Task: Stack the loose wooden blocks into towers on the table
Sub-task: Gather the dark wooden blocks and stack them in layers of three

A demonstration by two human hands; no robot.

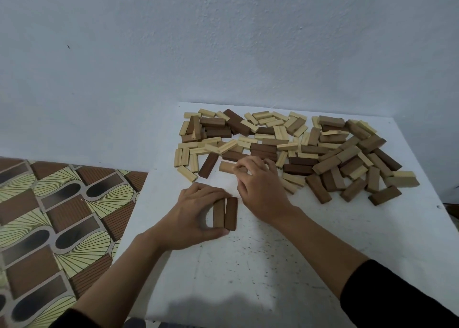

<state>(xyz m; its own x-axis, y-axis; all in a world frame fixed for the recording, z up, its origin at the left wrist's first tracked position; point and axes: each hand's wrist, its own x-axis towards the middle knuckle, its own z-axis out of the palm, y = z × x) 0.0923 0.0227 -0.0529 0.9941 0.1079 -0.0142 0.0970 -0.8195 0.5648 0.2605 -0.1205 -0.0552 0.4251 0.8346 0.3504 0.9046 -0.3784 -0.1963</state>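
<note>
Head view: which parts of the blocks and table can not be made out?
All in the head view:
- Tan block: right end hidden by the right hand fingers.
- Two brown blocks: far ends covered by the left hand fingers.
- Block pile: lower blocks hidden by upper ones.
- Table: near right corner cut off by the frame.

Your white speckled counter (273, 265) carries a heap of pale and brown blocks (298, 148) at its far side and two brown blocks (225, 213) nearer you.
</note>
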